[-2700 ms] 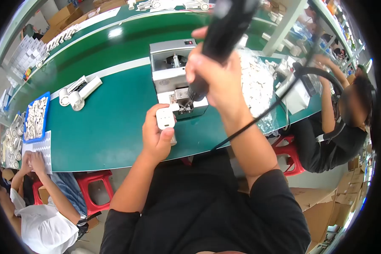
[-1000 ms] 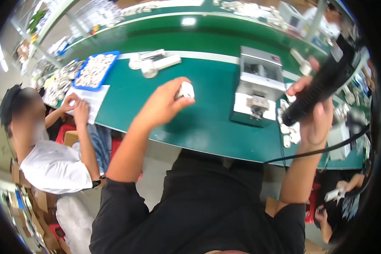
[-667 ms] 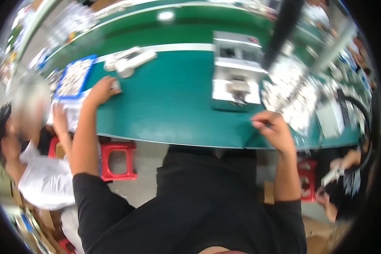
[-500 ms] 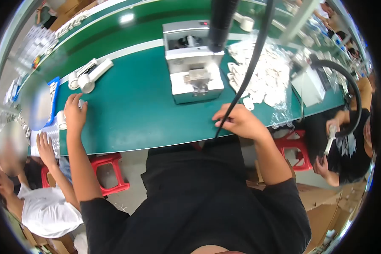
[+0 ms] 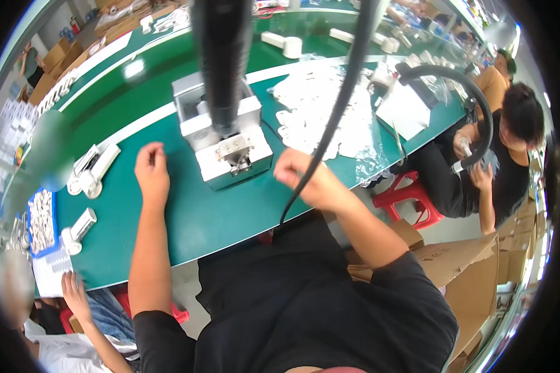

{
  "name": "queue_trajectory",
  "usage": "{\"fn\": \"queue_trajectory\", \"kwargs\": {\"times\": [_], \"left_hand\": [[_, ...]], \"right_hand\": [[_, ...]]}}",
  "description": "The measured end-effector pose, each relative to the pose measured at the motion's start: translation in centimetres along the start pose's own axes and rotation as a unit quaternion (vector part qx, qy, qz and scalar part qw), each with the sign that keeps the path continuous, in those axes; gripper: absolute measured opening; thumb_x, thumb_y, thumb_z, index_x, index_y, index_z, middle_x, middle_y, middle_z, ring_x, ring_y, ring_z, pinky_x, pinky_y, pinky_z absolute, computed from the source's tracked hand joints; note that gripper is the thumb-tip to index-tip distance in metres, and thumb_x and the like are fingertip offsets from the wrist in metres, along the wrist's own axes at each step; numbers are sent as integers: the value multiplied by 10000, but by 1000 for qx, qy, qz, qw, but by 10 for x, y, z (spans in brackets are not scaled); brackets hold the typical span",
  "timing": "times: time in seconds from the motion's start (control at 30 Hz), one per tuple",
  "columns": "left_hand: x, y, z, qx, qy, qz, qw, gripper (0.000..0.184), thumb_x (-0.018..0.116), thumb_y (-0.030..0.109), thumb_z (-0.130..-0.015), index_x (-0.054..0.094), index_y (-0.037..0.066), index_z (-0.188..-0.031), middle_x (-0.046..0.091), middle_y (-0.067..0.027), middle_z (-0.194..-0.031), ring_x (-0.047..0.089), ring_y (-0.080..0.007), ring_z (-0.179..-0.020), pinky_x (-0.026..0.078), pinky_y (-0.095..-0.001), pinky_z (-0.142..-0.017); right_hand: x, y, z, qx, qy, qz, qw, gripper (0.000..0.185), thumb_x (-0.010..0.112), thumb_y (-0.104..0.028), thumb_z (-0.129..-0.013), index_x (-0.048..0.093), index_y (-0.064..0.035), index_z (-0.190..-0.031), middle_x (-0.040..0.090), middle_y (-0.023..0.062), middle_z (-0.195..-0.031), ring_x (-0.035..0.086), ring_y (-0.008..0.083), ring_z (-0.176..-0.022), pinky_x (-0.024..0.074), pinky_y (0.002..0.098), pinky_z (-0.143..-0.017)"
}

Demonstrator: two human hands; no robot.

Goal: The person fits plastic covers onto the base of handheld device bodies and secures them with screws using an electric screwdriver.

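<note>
My left hand (image 5: 152, 174) hovers over the green table left of a grey-and-white machine (image 5: 230, 146), its fingers curled with nothing showing in them. My right hand (image 5: 308, 180) is to the right of the machine, near the table's front edge. Its fingers are bent together, and whatever they may hold is hidden. Behind it spreads a pile of small white plastic parts (image 5: 323, 105) on clear plastic. A white part with a cylindrical end (image 5: 83, 225) lies on the table beyond my left hand, and similar white parts (image 5: 94, 171) lie farther back.
A black cable (image 5: 336, 112) and a dark pole (image 5: 221, 68) cross the view in front. A blue tray (image 5: 42, 224) of white parts stands at the far left, near a co-worker's hand (image 5: 76, 299). Another co-worker sits at the right beside a red stool (image 5: 410, 199).
My left hand has left the white part at the left and come toward the machine, its fingers curling. My right hand is now closer to the machine. The camera view has shifted.
</note>
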State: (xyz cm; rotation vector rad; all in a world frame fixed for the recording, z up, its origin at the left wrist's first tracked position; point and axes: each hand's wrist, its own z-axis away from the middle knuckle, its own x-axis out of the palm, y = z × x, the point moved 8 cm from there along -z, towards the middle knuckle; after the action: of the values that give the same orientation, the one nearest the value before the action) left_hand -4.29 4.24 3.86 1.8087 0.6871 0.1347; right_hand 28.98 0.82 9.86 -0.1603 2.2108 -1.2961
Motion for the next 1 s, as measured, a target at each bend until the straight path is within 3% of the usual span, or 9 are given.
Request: {"fn": "queue_trajectory", "kwargs": {"times": [0.1, 0.2, 0.3, 0.4, 0.53, 0.6, 0.67, 0.83, 1.0], "left_hand": [[8, -4, 5, 42, -25, -64, 997, 81, 567, 44, -894, 624, 6, -938, 573, -25, -812, 492, -83, -691, 417, -232, -625], [11, 2, 11, 43, -61, -99, 992, 72, 571, 20, -877, 625, 1, -920, 566, -36, -808, 500, -100, -694, 418, -244, -625], [12, 4, 13, 42, -67, -102, 992, 73, 572, 9, -872, 628, 3, -919, 564, -39, -801, 503, -108, -690, 417, -245, -625], [12, 0, 12, 27, -59, -85, 994, 72, 573, 10, -874, 630, 0, -916, 573, -32, -799, 496, -97, -676, 415, -239, -613], [15, -13, 7, -18, -49, -47, 998, 71, 574, 9, -878, 636, -2, -911, 584, -24, -786, 491, -79, -663, 414, -227, -598], [17, -11, 5, -7, -50, -62, 997, 75, 577, 7, -876, 640, -1, -916, 585, -24, -775, 496, -76, -668, 420, -225, -600], [18, -8, 5, -1, -50, -70, 996, 75, 582, 11, -864, 642, -7, -905, 595, -36, -774, 503, -85, -652, 430, -233, -596], [17, -4, 3, 6, -53, -101, 993, 73, 589, 7, -840, 639, -15, -889, 605, -69, -765, 524, -112, -621, 453, -262, -588], [16, -4, 2, 29, -52, -111, 992, 69, 565, 6, -876, 627, -12, -897, 576, -11, -706, 503, -74, -613, 420, -226, -565]], "right_hand": [[-37, -3, -34, 52, 120, -170, 977, 62, 539, -71, -930, 554, -15, -907, 536, -10, -857, 484, 81, -786, 432, 245, -718], [-53, -16, -80, 11, 197, -253, 947, 85, 563, -92, -916, 588, -13, -937, 536, -4, -843, 500, 94, -768, 439, 244, -708], [-52, -28, -125, -52, 168, -95, 980, 110, 569, -81, -900, 629, -11, -960, 569, 36, -838, 541, 126, -778, 453, 265, -721], [-76, -11, -163, -74, 251, -84, 961, 124, 571, -65, -867, 653, -9, -941, 627, 99, -841, 601, 184, -789, 482, 298, -736], [-137, 42, -220, -167, 353, 174, 904, 160, 538, -100, -831, 664, -20, -889, 648, 209, -908, 616, 372, -889, 494, 436, -813], [-147, 87, -256, -29, 262, 456, 850, 201, 556, -153, -818, 634, -25, -952, 632, 190, -951, 627, 351, -916, 508, 448, -829], [-141, 122, -268, 59, 36, 625, 778, 281, 608, -199, -806, 612, -52, -1045, 597, 143, -1127, 605, 289, -1047, 498, 419, -888], [-168, 216, -281, 297, 39, 509, 807, 587, 650, -393, -833, 452, -82, -1290, 522, 205, -1276, 545, 360, -1163, 463, 447, -952], [-154, 218, -308, 53, 120, 471, 872, 518, 691, -293, -779, 522, -125, -1239, 493, 233, -1234, 587, 409, -1044, 494, 464, -902]]}}
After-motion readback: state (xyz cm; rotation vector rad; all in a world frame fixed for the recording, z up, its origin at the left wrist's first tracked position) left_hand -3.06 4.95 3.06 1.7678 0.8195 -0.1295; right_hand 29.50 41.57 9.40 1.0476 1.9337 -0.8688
